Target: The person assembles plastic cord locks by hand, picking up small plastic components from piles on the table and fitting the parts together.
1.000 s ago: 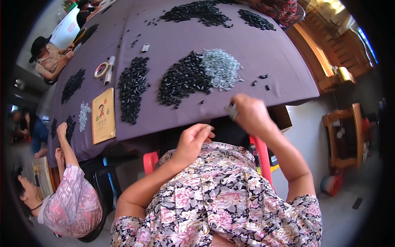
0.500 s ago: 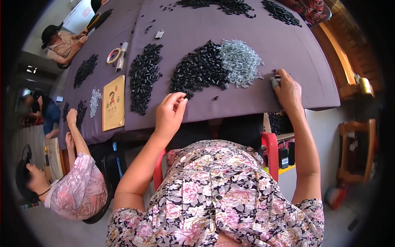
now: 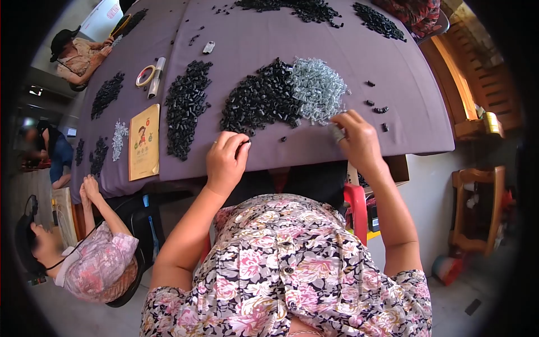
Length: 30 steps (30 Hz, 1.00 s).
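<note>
My left hand (image 3: 225,163) is closed at the table's front edge, thumb and fingers pinching a small black plastic piece (image 3: 245,142) that shows only in part. Just beyond it lies a heap of small black tubular pieces (image 3: 261,98). Against that heap's right side rests a pile of small clear pieces (image 3: 320,90). My right hand (image 3: 362,143) is at the near right edge of the clear pile, its fingers bent together and a greyish wrap on one of them. Whatever its fingertips hold is hidden.
Several loose black pieces (image 3: 381,110) lie on the right of the cloth-covered table (image 3: 412,132). Leftward are another black heap (image 3: 187,109), a yellow booklet (image 3: 145,143), a tape roll (image 3: 145,76) and a clear roll (image 3: 157,77). Other people sit along the left side.
My right hand has moved left from the table's right side to the clear pile, uncovering several black pieces there. My left hand stays near the black heap. The view has shifted slightly.
</note>
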Each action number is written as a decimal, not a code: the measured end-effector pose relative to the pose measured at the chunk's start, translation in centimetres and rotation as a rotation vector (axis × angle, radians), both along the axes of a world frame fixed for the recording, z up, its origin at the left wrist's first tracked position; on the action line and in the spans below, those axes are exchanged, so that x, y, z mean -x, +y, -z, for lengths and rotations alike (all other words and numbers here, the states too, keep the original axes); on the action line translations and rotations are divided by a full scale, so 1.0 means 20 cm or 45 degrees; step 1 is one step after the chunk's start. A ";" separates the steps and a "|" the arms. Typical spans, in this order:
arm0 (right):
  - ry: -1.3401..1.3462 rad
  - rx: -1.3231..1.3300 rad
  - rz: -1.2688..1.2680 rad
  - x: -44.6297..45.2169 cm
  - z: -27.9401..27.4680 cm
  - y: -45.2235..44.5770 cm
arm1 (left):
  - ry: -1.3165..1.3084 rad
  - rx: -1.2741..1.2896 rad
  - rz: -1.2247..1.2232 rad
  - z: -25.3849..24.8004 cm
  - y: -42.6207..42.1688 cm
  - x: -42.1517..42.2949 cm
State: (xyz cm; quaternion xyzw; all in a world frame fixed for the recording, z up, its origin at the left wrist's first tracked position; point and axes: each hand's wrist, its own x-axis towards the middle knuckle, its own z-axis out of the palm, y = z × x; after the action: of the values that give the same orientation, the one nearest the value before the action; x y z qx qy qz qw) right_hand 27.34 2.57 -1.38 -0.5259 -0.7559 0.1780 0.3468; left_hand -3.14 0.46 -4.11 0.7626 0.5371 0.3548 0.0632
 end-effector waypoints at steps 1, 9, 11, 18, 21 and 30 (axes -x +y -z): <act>-0.064 -0.013 -0.040 0.02 0.00 0.00 | -0.001 0.005 0.000 -0.01 0.00 0.00; -0.201 -0.075 -0.270 0.09 0.00 0.04 | 0.061 0.023 -0.006 -0.06 0.00 -0.02; -0.173 -0.081 -0.293 0.08 -0.01 0.05 | 0.091 0.014 -0.002 -0.08 0.01 -0.03; -0.013 -0.005 -0.272 0.03 0.02 0.06 | 0.140 0.011 -0.024 -0.11 0.02 -0.04; -0.042 0.116 -0.326 0.05 -0.02 0.05 | 0.152 0.051 -0.037 -0.12 0.02 -0.03; -0.153 0.080 -0.490 0.03 -0.05 0.09 | 0.157 0.068 -0.044 -0.12 0.02 -0.03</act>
State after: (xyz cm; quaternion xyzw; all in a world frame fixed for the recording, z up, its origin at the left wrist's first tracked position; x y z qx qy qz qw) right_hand 26.65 4.29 -0.34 -0.3919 -0.8560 0.2328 0.2441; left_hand -2.56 0.86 -1.67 0.7718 0.5622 0.2939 0.0442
